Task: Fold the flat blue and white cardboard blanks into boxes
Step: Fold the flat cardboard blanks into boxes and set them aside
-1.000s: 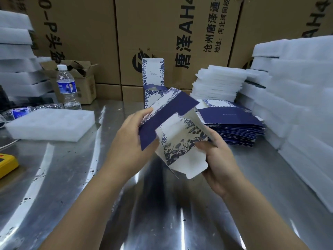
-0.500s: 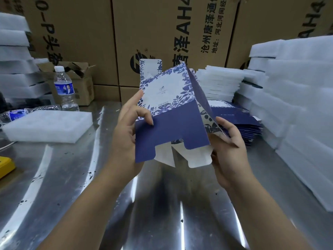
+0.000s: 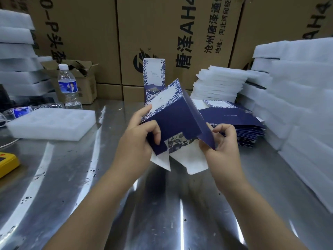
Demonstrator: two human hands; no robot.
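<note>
Both hands are on one blank (image 3: 173, 114), held in the air between them, clear of the steel table (image 3: 90, 195).

Left hand (image 3: 135, 143): fingers curled over the front navy panel, clamped on its left edge. Right hand (image 3: 223, 147): pinching the lower edge of the navy side panel, fingertips bent in. Neither is loose.

The blank is popped partway into a sleeve. The front and right side panels meet at a sharp crease rising from between the two grips. Long axis runs from the grips up and away from me. The floral white end is far and high. The bottom flaps (image 3: 194, 159) hang under both grips, pointing toward me, not yet tucked.

My read: closing the bottom comes next. The flaps sit directly beneath the grips, and the right hand is nearer the big white one. I'd have the left hold the sleeve square while the right tucks.

The stack of flat blanks (image 3: 234, 121) lies just past the right grip. A done box (image 3: 154, 82) stands beyond the blank's far end.
</note>
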